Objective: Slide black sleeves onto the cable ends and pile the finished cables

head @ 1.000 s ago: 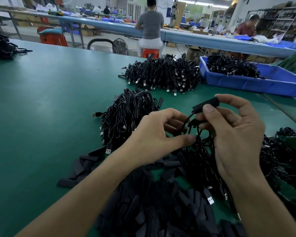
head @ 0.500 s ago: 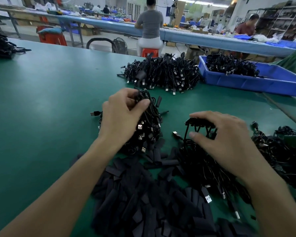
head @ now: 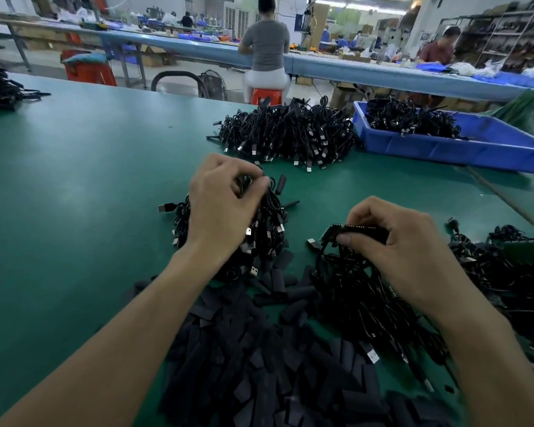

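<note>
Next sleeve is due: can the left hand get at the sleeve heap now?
Likely yes once freed: the left hand pinches a cable atop the near pile, but the sleeve heap lies uncovered close beside its forearm.

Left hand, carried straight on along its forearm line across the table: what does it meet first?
The left hand pinches a cable atop the near cable pile. Past that lies bare green table, then most likely the large cable heap; depth is hard to judge.
</note>
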`<state>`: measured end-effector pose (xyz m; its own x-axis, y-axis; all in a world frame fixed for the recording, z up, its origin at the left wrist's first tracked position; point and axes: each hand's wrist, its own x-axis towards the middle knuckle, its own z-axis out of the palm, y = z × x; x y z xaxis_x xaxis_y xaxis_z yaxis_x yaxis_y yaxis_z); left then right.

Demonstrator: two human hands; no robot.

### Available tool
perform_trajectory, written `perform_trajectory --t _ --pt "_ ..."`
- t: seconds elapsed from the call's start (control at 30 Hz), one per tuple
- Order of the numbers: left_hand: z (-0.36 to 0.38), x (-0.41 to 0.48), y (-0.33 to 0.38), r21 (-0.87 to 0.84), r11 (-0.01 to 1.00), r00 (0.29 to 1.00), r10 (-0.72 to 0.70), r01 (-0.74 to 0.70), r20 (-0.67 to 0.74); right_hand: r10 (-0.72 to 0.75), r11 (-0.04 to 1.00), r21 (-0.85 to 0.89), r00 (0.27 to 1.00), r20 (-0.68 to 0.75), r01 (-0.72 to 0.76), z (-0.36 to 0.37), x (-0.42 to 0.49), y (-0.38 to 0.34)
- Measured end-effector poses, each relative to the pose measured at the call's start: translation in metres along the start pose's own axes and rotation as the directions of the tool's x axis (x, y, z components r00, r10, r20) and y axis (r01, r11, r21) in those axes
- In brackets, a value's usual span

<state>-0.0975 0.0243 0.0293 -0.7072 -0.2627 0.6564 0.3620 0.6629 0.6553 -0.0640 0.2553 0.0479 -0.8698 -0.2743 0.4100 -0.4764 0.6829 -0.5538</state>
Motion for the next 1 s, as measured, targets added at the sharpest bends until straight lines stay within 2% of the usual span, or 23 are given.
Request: perform_trajectory --t 0.07,0.13,0.2,0.27,0.43,0.67,0.8,0.87,0.93,1.0 --pt "0.0 -0.011 0.011 -0.13 0.987 0.977 0.114 -0.091 0.179 -0.005 1.0 -0.009 1.0 0.008 0.005 0.001 0.001 0.003" --pt "0.003 -0.022 0.021 -0.349 0.937 0.911 0.142 0.003 0.387 -0.021 1.0 0.017 1.0 0.019 0.02 0.001 0.001 0.003" --pt "0.007 -0.032 0.025 -0.441 0.893 0.852 0.159 0.093 0.5 -0.045 0.997 0.067 0.997 0.054 0.042 0.002 0.001 0.001" --pt "0.012 -0.038 0.025 -0.468 0.869 0.822 0.146 0.159 0.55 -0.063 0.991 0.125 0.992 0.107 0.049 0.003 0.001 -0.001" --pt "0.013 -0.039 0.022 -0.535 0.79 0.801 0.096 0.3 0.591 -0.091 0.978 0.202 0.98 0.176 0.054 0.003 0.003 -0.002" --pt "0.01 -0.038 0.02 -0.536 0.702 0.735 0.026 0.469 0.677 -0.101 0.962 0.268 0.972 0.214 0.041 0.0 0.002 -0.004" --pt "0.007 -0.039 0.021 -0.574 0.55 0.67 0.036 0.606 0.741 -0.116 0.939 0.342 0.968 0.224 0.033 -0.002 0.001 -0.008" --pt "0.005 -0.036 0.023 -0.605 0.517 0.706 0.002 0.605 0.708 -0.061 0.956 0.293 0.988 0.143 0.017 0.0 0.0 -0.007" --pt "0.002 -0.032 0.024 -0.673 0.485 0.788 -0.058 0.558 0.612 0.022 0.985 0.174 1.0 -0.015 -0.019 0.002 0.001 -0.006" --pt "-0.004 -0.025 0.023 -0.76 0.419 0.86 -0.123 0.497 0.495 0.068 0.998 0.018 0.979 -0.194 -0.066 0.003 0.0 -0.006"
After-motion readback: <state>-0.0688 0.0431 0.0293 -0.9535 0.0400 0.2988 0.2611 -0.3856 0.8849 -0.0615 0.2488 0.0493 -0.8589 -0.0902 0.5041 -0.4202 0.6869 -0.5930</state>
